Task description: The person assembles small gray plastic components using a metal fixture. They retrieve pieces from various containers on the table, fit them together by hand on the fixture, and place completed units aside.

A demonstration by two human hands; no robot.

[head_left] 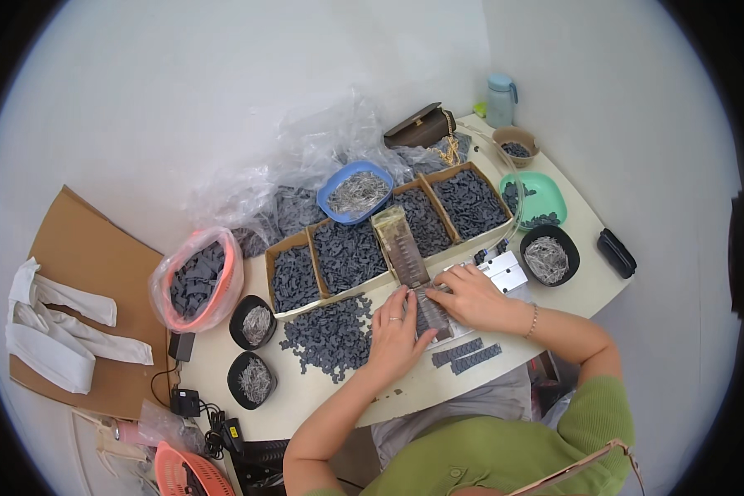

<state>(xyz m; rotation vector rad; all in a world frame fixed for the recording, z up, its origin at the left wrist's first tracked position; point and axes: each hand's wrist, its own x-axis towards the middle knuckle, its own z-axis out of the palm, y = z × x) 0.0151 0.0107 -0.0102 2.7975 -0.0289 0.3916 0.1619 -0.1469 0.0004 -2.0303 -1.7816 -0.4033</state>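
My left hand (393,335) lies along the left side of a narrow metal jig (444,335), its fingers stretched out and its thumb apart across the jig. From the other side my right hand (476,299) reaches onto the jig, fingers bent and pressed together at its middle; whatever lies under the fingertips is hidden. Small dark grey pieces appear to sit in the jig between my hands. A clear-topped slotted holder (401,248) rises from its far end. Two dark grey strips (476,359) lie beside its near end.
Left of my hands spreads a pile of grey pieces (331,332). Behind stands a divided cardboard tray (312,248) of similar pieces. Black bowls (549,258) and a blue bowl (322,198) hold thin metal pins. A green bowl (554,192) and black case (616,253) stand right.
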